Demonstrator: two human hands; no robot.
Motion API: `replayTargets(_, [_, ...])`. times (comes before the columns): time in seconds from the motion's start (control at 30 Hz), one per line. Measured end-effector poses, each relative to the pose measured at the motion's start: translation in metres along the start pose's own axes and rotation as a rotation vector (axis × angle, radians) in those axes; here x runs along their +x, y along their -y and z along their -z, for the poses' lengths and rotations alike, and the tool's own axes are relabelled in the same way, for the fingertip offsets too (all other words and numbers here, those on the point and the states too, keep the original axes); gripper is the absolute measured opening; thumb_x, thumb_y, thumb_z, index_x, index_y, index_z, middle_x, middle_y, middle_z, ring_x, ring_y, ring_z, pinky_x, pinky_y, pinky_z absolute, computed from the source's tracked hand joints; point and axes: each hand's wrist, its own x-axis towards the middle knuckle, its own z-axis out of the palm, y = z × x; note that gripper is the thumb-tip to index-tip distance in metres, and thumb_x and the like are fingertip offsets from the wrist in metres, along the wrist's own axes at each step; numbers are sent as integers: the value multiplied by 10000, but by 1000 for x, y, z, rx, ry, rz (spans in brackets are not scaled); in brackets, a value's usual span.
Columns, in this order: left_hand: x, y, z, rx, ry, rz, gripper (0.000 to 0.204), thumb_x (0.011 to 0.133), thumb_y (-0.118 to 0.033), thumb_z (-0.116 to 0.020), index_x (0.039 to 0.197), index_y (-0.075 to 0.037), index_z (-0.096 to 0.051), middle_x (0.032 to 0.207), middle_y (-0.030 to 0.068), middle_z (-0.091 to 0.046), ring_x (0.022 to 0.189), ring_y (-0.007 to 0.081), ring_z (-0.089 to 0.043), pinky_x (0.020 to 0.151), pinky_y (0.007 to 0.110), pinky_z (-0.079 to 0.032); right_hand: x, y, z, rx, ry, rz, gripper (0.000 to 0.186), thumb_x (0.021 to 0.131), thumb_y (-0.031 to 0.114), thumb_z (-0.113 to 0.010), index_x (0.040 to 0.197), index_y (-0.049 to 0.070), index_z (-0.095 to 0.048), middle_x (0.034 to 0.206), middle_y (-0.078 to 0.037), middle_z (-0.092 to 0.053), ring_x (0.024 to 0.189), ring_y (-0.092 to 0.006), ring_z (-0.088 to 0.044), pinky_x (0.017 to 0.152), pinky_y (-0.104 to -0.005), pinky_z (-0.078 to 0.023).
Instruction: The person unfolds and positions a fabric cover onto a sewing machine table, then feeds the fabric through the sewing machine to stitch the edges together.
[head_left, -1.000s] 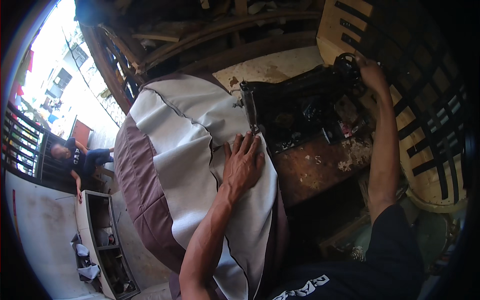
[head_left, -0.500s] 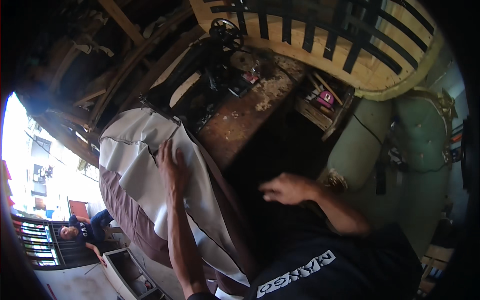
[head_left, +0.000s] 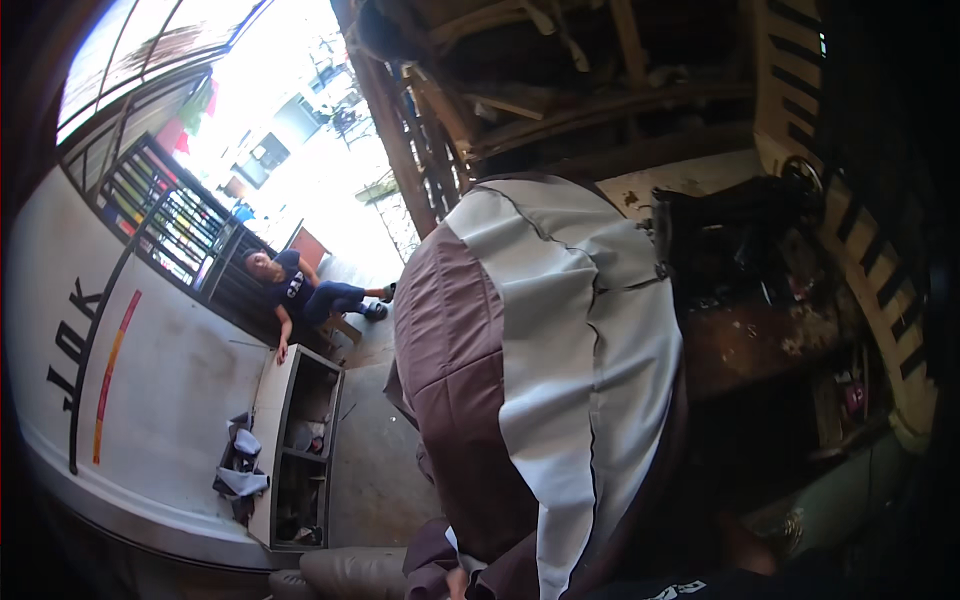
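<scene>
A large sewn cover of pale grey and brown panels lies spread in front of me, with dark seam edging running down its grey part. Its far right edge reaches the black sewing machine on a worn wooden table. Only a bit of my left hand shows at the lower edge, beside brown folds of the cover; its fingers are hidden. In shadow at the lower right, my right hand is a dim, blurred patch, apart from the cover's grey panels. What it does cannot be made out.
A person sits at the left, one hand on an open-fronted cabinet lying on the floor. Wooden frames stand behind the cover. At the right are a slatted wooden frame and a green padded piece.
My view has swung to the left, so the cover and machine sit further right. My left hand has left the cover's top and come back near my body. The right hand has moved down into shadow.
</scene>
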Motion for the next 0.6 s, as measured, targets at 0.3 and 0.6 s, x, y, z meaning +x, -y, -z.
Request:
replayTargets(0.3, [10,-66,-29,-335,68,71,528,997,-476,-604,1265,-21,-616,1267,234,-649,1150,421,-627,978,506,-482,50,248,24,-30,52,251,477,1050,410,-542,1357,71,-679,1349,-209,-675,1278,-297,-627,1120,-439,-463])
replayTargets(0.6, [19,-152,-15,-350,-80,90,560,997,-507,-595,1297,-33,-600,1294,227,-637,1167,416,-619,982,516,-477,134,314,-27,-82,128,215,497,1034,441,-555,1346,78,-687,1339,-204,-681,1266,-304,-633,1110,-445,-470])
